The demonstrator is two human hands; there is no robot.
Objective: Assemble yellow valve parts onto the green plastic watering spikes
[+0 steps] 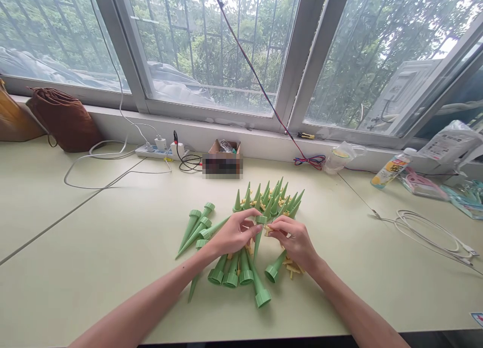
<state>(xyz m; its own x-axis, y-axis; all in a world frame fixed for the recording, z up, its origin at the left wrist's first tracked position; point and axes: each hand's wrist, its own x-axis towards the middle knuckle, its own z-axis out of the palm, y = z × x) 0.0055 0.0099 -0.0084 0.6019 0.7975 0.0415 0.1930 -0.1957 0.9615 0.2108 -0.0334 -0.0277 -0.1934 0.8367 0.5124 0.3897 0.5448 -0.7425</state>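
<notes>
My left hand [241, 231] is closed on a green plastic watering spike [258, 245], its ribbed cap end up and its tip pointing down. Close beside it, my right hand [292, 237] pinches a small yellow plastic piece [267, 229] near the spike's upper part; whether the two touch I cannot tell. Behind both hands stands a cluster of upright green spikes [269, 197] with yellow pieces among them. Several loose spikes [192, 225] lie to the left, and more [246, 274] lie in front with their open caps toward me. Loose yellow pieces [292, 268] lie partly under my right hand.
Along the windowsill side of the table [113, 287] are a brown pouch [62, 117], a power strip [160, 149] with cables and a small box [222, 162]. A bottle [394, 168] and a coiled white cable [428, 232] lie to the right.
</notes>
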